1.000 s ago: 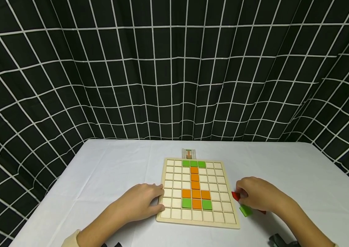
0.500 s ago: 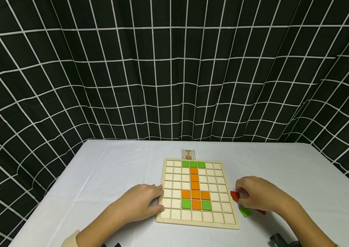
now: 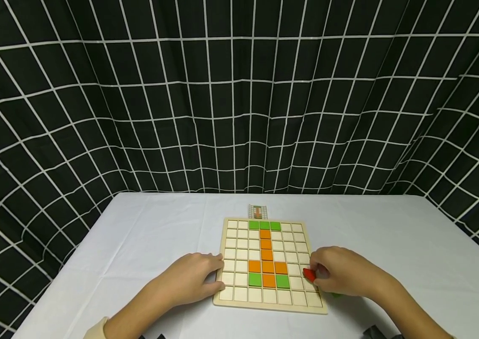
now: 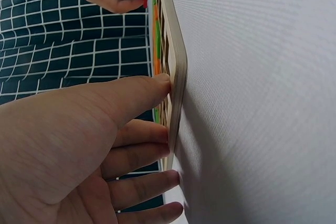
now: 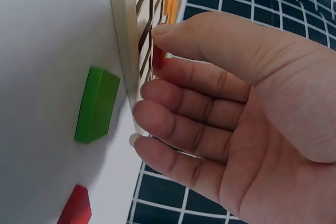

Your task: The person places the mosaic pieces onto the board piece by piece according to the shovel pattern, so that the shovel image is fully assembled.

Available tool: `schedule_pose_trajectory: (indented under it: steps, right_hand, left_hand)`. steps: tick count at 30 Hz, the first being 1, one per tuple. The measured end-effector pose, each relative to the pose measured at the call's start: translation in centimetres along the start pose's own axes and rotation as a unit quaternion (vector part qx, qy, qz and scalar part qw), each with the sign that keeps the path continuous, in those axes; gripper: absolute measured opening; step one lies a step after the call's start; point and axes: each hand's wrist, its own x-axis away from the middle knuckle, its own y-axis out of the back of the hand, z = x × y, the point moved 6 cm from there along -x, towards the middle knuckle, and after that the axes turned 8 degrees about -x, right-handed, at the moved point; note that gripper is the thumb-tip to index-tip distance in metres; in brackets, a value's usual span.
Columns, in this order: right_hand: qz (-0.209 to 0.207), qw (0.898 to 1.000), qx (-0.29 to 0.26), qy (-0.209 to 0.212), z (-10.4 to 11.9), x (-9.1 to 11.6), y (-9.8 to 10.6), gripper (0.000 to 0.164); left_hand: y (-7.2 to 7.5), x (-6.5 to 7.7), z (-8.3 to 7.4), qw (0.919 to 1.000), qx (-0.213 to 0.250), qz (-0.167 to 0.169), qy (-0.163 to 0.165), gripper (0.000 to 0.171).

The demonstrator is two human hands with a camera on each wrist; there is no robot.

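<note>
A pale wooden grid board [image 3: 270,308] lies flat on the table, with green tiles [image 3: 264,225] across its far row and orange tiles [image 3: 267,267] down the middle. Two more green tiles flank the orange near the front. At its left edge my left hand [image 3: 197,278] rests, thumb and fingers fairly straight against the rim. My right hand [image 3: 347,270] pinches a small red tile [image 3: 309,274] between thumb and index finger, over the board's right side. Most of that tile is hidden by the fingers in the right wrist view.
A green block [image 5: 96,106] and another red piece [image 5: 76,208] lie on the white tablecloth [image 3: 159,221] right of the board. Behind the board is a small pattern card [image 3: 258,211]. A black curtain [image 3: 239,117] with white grid lines surrounds the table.
My right hand has moved left from beside the board to over its right edge, carrying the red tile. My left hand has stayed in place.
</note>
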Motion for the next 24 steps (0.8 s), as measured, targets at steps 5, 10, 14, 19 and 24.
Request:
schedule_pose_trajectory:
  steps: [5, 10, 14, 19, 24]
  right_hand:
    - [0.000, 1.000, -0.001, 0.020, 0.7, 0.0, -0.3, 0.026]
    - [-0.003, 0.999, 0.011, 0.041, 1.5, -0.1, -0.5, 0.025]
    - [0.005, 0.999, 0.012, 0.037, 2.0, -0.2, -0.8, 0.023]
    - [0.010, 0.999, 0.008, 0.039, 2.5, -0.3, -1.1, 0.023]
    - [0.013, 0.999, 0.010, 0.046, 2.9, -0.3, -1.3, 0.025]
  left_hand:
    - [-0.1, 0.0, 0.0, 1.0000, -0.001, 0.001, 0.002, 0.025]
    - [0.0, 0.0, 0.0, 1.0000, -0.001, -0.001, 0.001, 0.025]
    - [0.1, 0.0, 0.0, 1.0000, 0.001, -0.004, -0.001, 0.024]
    - [0.0, 0.0, 0.0, 1.0000, 0.000, -0.005, -0.002, 0.021]
    - [0.0, 0.0, -0.1, 1.0000, 0.000, -0.005, -0.001, 0.022]
